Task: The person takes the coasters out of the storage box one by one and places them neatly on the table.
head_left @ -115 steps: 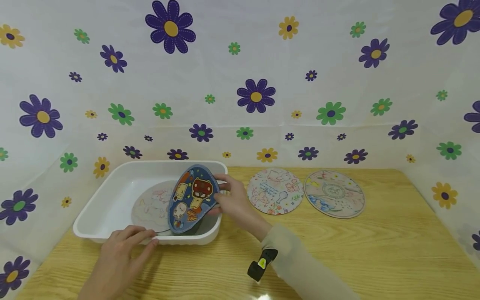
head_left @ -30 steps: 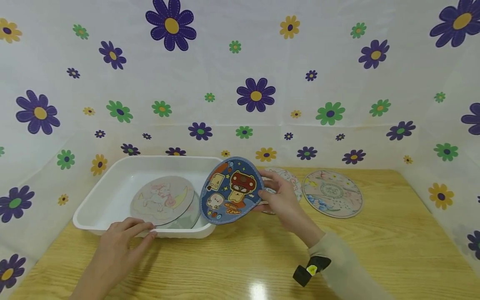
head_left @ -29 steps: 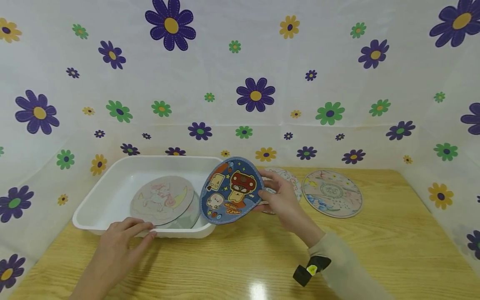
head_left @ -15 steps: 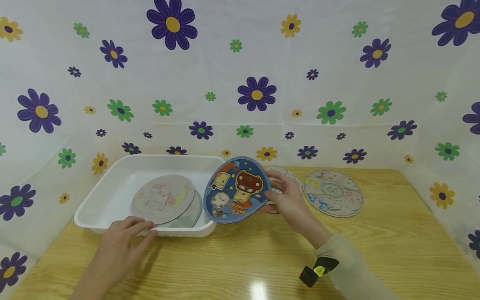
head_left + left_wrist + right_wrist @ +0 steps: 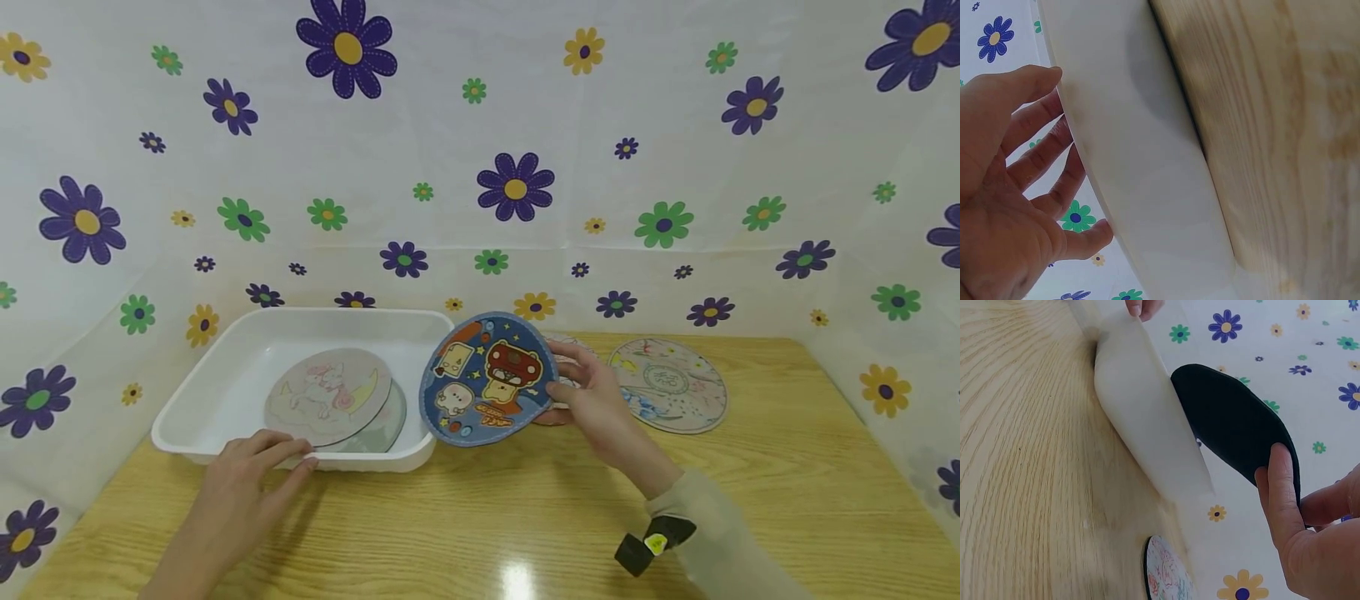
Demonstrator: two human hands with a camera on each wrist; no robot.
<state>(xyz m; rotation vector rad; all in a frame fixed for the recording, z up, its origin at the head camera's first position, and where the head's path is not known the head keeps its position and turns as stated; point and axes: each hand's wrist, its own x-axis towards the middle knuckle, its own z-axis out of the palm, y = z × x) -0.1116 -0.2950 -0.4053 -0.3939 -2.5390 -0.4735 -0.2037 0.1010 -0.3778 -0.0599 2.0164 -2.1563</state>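
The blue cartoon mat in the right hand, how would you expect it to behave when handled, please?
The blue mat probably bends easily, since it curves near the right hand. It seems not wholly limp, standing out from a one-sided grip. Its thinness suggests light weight.

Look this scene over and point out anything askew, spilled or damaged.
Nothing looks spilled or damaged. In the white tray, the pale pinkish mat lies off-centre over a grey-green mat, so the pair looks untidy. The blue mat looks bowed rather than flat, gripped at its edge by the right hand.

Booth-like setting: wood-grain table (image 5: 765, 500), flower-print sheeting (image 5: 450, 142).
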